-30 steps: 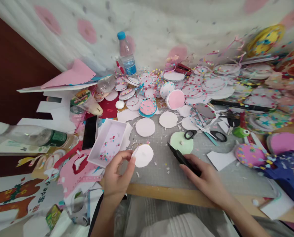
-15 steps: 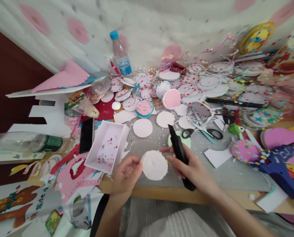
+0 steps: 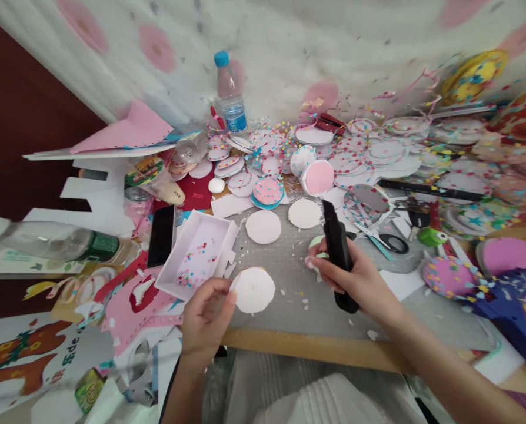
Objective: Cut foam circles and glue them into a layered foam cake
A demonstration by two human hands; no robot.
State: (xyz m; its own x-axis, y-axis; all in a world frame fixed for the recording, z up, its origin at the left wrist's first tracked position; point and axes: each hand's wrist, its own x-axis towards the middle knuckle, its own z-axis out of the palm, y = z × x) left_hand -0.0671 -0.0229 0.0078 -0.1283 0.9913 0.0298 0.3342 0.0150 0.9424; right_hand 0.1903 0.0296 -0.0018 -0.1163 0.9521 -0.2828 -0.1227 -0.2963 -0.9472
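Observation:
Between thumb and fingers, my left hand [image 3: 210,315] pinches a white round disc [image 3: 255,290] by its left edge, just above the grey cutting mat [image 3: 285,318]. My right hand [image 3: 349,274] is closed around a black utility knife [image 3: 337,253], its blade end pointing up and away from me. A small whitish scrap [image 3: 309,261] seems to be between the right fingertips. Under that hand a pale green disc is mostly covered. Two more white discs, a nearer one [image 3: 263,227] and a farther one [image 3: 305,213], lie on the mat beyond.
A white box [image 3: 169,272] with confetti stands left, beside a phone [image 3: 161,235]. Scissors [image 3: 393,242] lie right of the knife. A blue glue gun [image 3: 510,294] rests far right. Decorated discs [image 3: 380,153] pile along the back, near a water bottle [image 3: 230,97].
My hands have moved apart: the left has drawn the disc leftward, the right has shifted right with the knife. Small white scraps now lie scattered on the mat between them.

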